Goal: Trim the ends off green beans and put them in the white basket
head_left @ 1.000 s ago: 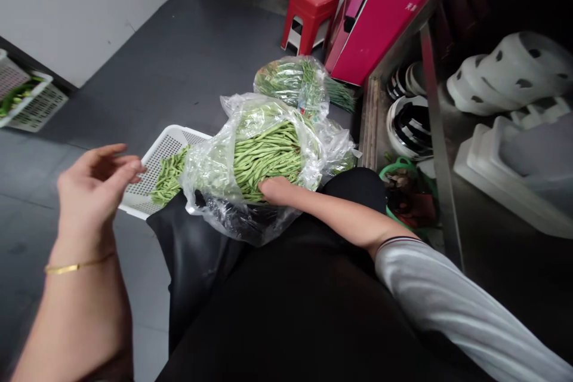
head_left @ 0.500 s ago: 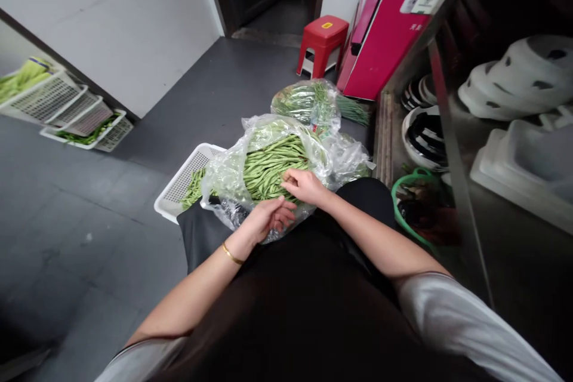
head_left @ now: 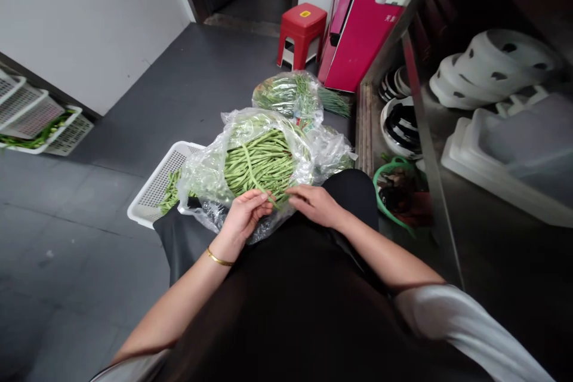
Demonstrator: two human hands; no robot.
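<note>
A large clear plastic bag [head_left: 203, 173] lies open across my lap, filled with long green beans [head_left: 266, 158]. One bean [head_left: 250, 167], paler than the pile, stands out over the others, its lower part pinched between the thumb and fingers of my left hand [head_left: 248, 212]. My right hand [head_left: 316, 203] is just right of that bean's lower end, fingers drawn together in a pinch. Whatever those right fingertips hold is too small to make out. Left of the bag, a white perforated basket [head_left: 154, 182] has short bean pieces [head_left: 171, 192] in it.
Beyond the bag lie another clear bag of greens [head_left: 286, 92] and thin green stalks [head_left: 335, 102]. A red stool [head_left: 304, 21] stands farther back. Shelving with white containers [head_left: 492, 167] and a green basket [head_left: 380, 203] flanks my right. Stacked white baskets [head_left: 40, 113] are at far left.
My left hand now has a single bean raised over the pile; before, its fingers were loosely curled. My right hand has come down from the pile towards that bean's end. The view has swung right.
</note>
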